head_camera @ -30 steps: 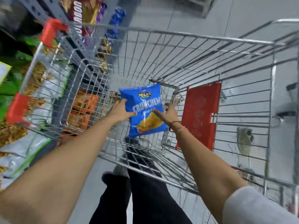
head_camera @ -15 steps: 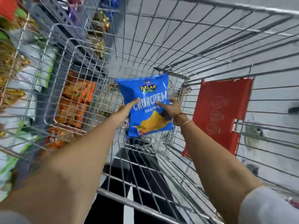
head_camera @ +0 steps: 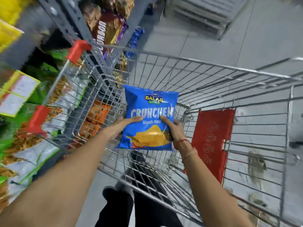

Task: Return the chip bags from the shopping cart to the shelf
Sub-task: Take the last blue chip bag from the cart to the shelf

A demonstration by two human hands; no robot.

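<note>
Both hands hold one blue chip bag (head_camera: 150, 118) upright inside the cart (head_camera: 213, 82). The left hand (head_camera: 122, 126) is closed on the bag's left edge, thumb across the front, and the right hand (head_camera: 172, 130) is closed on its right edge, a finger pressed on the front. The bag sits between the two grips, lifted off the cart's wire floor and below the rim, so it has not yet cleared the basket.

The shelf (head_camera: 68, 28) stands to the left of the grips, beyond the cart's side, stocked with other snack packs; much of it is blurred. No other chip bag shows in the cart around or under the grips, so this looks like the last one, or the only one in sight. By my judgement, what is left is to lift it over the rim, carry it leftward and set it on the shelf.
</note>
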